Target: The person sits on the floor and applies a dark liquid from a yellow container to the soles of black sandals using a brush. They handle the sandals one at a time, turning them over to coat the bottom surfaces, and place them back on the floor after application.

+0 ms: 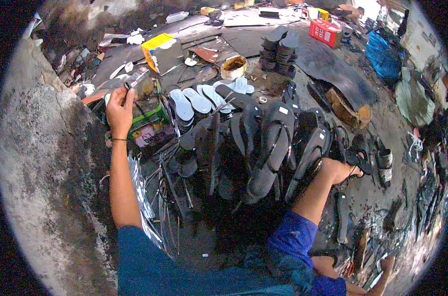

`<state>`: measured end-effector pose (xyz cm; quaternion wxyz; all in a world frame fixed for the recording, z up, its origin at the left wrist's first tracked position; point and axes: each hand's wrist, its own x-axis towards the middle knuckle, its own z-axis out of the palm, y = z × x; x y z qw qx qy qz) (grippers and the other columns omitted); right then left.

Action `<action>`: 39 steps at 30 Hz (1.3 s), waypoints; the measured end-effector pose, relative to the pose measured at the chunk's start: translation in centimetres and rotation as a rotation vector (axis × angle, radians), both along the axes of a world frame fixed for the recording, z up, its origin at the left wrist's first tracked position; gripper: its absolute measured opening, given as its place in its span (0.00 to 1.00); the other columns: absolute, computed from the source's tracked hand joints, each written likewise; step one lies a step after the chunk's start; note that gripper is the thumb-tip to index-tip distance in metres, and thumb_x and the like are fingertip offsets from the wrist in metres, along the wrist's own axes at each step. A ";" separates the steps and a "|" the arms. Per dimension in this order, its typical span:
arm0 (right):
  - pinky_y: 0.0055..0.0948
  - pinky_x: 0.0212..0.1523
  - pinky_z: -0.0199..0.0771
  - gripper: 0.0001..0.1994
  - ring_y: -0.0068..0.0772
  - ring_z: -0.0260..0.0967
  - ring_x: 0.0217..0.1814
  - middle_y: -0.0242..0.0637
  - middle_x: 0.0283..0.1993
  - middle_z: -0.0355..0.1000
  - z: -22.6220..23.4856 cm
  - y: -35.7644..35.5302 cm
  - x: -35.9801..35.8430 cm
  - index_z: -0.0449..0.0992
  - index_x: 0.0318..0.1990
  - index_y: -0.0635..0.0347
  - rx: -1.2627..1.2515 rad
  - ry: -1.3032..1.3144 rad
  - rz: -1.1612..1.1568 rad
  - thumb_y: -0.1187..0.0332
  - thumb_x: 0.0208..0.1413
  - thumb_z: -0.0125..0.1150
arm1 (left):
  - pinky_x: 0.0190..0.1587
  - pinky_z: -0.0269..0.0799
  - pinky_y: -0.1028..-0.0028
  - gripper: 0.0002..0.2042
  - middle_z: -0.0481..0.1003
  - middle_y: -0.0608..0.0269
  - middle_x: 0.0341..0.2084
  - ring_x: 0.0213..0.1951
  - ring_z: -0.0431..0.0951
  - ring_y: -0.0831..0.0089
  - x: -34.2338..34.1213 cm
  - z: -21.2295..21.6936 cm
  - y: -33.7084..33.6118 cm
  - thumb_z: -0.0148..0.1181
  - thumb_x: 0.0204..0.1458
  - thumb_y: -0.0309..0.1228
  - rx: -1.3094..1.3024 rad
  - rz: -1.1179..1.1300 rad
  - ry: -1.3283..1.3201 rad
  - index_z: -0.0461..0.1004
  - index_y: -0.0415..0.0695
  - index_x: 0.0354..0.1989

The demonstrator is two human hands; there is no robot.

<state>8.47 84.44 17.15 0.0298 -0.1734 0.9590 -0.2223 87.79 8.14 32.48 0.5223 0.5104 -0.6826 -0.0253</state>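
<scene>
My left hand (119, 109) reaches up to the far left and is closed on a small dark thing, held just over a green box (147, 114) full of parts. My right hand (338, 170) is low at the right, gripping a black sandal (358, 159) by its strap. Between the two hands lies a big heap of black sandals (263, 143). Behind the heap stands a row of pale grey insoles (197, 101).
A grey wall (46, 163) fills the left side. A yellow box (160, 49), a round tin (233, 66), a stack of dark soles (278, 49) and a red box (325, 32) stand at the back. Scraps and loose sandals cover the floor at right (411, 197). Shiny plastic wrappers (145, 207) lie beside my left arm.
</scene>
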 end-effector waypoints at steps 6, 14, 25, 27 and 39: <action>0.33 0.51 0.76 0.16 0.35 0.76 0.46 0.45 0.47 0.78 2.9 -9.7 6.9 0.74 0.54 0.65 -0.184 0.159 0.246 0.70 0.61 0.56 | 0.34 0.77 0.79 0.23 0.82 0.56 0.39 0.37 0.82 0.76 -26.5 5.6 14.2 0.63 0.59 0.30 0.566 -0.868 0.428 0.66 0.41 0.62; 0.34 0.44 0.83 0.14 0.34 0.79 0.47 0.41 0.48 0.78 9.0 -28.6 27.8 0.74 0.54 0.68 -1.060 -0.970 0.368 0.67 0.67 0.56 | 0.34 0.79 0.77 0.19 0.81 0.61 0.39 0.36 0.82 0.74 -45.4 -2.6 29.9 0.65 0.57 0.26 1.048 -1.478 0.305 0.72 0.43 0.57; 0.32 0.30 0.87 0.10 0.30 0.79 0.37 0.39 0.40 0.77 2.2 -18.5 24.8 0.75 0.49 0.63 -1.408 -1.137 -0.306 0.70 0.63 0.62 | 0.35 0.81 0.75 0.17 0.82 0.59 0.42 0.39 0.82 0.75 -55.2 -11.4 38.6 0.65 0.56 0.24 1.539 -1.411 0.202 0.76 0.41 0.54; 0.31 0.30 0.86 0.10 0.30 0.79 0.37 0.40 0.40 0.77 1.3 -18.0 24.8 0.75 0.49 0.63 -1.422 -1.150 -0.344 0.70 0.63 0.62 | 0.36 0.81 0.76 0.16 0.82 0.60 0.42 0.40 0.82 0.75 -55.6 -12.3 38.9 0.65 0.56 0.24 1.584 -1.411 0.188 0.76 0.41 0.54; 0.32 0.33 0.86 0.16 0.34 0.80 0.41 0.44 0.45 0.78 -0.3 -17.5 23.4 0.74 0.55 0.69 -1.349 -1.274 -0.340 0.68 0.64 0.61 | 0.38 0.80 0.78 0.16 0.82 0.60 0.41 0.39 0.83 0.77 -57.1 -15.1 38.7 0.67 0.54 0.22 1.584 -1.302 0.050 0.77 0.38 0.52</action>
